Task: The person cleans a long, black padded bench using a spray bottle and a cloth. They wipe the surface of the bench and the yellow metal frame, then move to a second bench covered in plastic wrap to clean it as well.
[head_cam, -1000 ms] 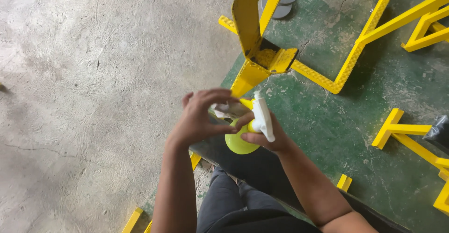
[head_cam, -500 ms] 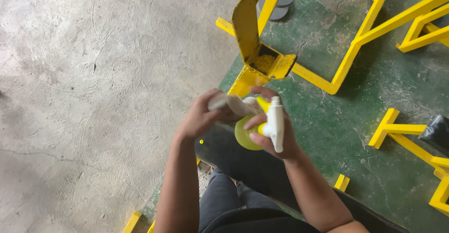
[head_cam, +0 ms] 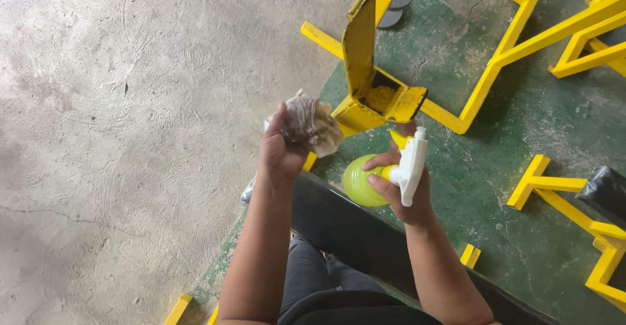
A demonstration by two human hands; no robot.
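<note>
Left hand [head_cam: 282,152] fingers clench crumpled rag [head_cam: 310,126]; right hand [head_cam: 404,191] fingers wrap spray bottle [head_cam: 375,178].

soft, even daylight fills the place, bright enough to show every crack in the pale concrete floor [head_cam: 130,136], which looks slightly washed out. no hard shadows anywhere; only a faint dark patch sits under the yellow frame [head_cam: 372,97]. the paint on it gleams a little, without real glare. the view is sharp across the middle, with no motion blur on the hands, and the straight bars bend slightly near the edges.
</note>
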